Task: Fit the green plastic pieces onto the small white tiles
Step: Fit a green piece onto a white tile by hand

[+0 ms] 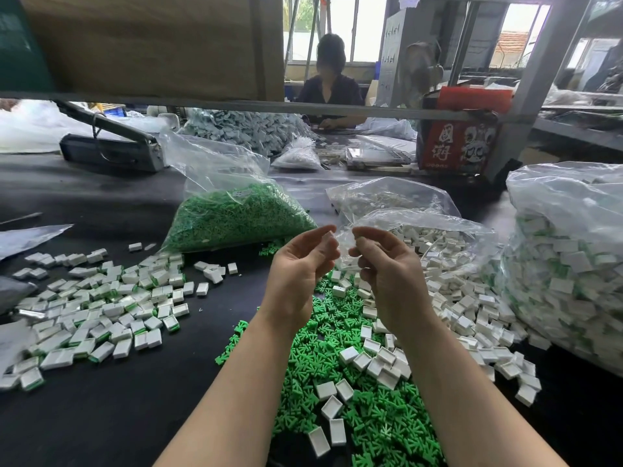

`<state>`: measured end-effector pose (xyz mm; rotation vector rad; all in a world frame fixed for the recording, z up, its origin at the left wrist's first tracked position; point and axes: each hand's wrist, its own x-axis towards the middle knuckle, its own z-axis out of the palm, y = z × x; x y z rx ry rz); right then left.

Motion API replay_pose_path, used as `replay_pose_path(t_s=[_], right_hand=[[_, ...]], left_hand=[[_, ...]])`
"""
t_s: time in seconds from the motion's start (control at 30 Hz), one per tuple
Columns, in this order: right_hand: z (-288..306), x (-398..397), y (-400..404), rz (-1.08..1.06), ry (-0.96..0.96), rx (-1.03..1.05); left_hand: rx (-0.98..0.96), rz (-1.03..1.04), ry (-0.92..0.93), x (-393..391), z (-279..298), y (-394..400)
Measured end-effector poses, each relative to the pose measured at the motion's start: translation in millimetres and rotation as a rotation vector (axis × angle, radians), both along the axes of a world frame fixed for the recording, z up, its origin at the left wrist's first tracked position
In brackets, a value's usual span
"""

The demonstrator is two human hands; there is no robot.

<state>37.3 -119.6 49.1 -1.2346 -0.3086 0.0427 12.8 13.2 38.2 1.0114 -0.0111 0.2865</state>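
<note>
From the head view, we see both hands raised above the desk [111, 416], palms turned inward and facing one another. The left hand [300, 267] has its fingers curled, and its grip looks pinched on a small pale piece at the fingertips, likely a white tile, though it is too blurred for us to be sure. The right hand [387, 267] is also curled; whether its grip holds anything we cannot tell.

Below the hands lies the loose heap of green plastic pieces [371, 416], with unfitted white tiles [371, 358] scattered over and beside it. To the left, well apart, sits a pile of finished tiles [101, 311] showing green edges. Farther back stand a bag of green pieces [236, 217] and an open bag of white tiles [438, 244]; a large bag of finished tiles [566, 274] fills the right side. Another person sits across the desk.

We judge the step in hand to be bringing one tile and one green piece together. The next move calls for lining the green piece up squarely with the tile's open face and pressing it home, then dropping the pair on the finished pile.
</note>
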Motion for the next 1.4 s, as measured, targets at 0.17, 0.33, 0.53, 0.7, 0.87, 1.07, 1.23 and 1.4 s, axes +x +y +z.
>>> replay_pose_path(t_s=[0.17,0.33,0.53,0.7,0.87,1.07,1.23,1.4], right_hand=[[-3,2,-1,-0.028,-0.103,-0.047],[-5,2,2,-0.101,-0.187,-0.066],[-6,1,4,-0.112,-0.235,-0.053],[-7,2,5,-0.157,-0.247,-0.1],[-6,2,5,-0.174,-0.283,-0.142],[-6,3,2,-0.195,-0.261,-0.157],[-5,1,1,-0.193,-0.269,-0.198],[-4,2,-1,-0.225,-0.383,-0.357]], left_hand=[[-0.12,-0.05,0.045,-1,0,-2],[-0.178,-0.059,0.059,-1,-1,-1],[-0.145,-0.075,0.06,-2,-2,0],[-0.086,-0.067,0.052,-4,-1,-1],[0.019,-0.032,0.032,-5,0,-1],[0.184,-0.006,0.008,-6,2,1],[0.274,0.056,0.016,-7,1,4],[0.329,0.079,0.011,-8,2,7]])
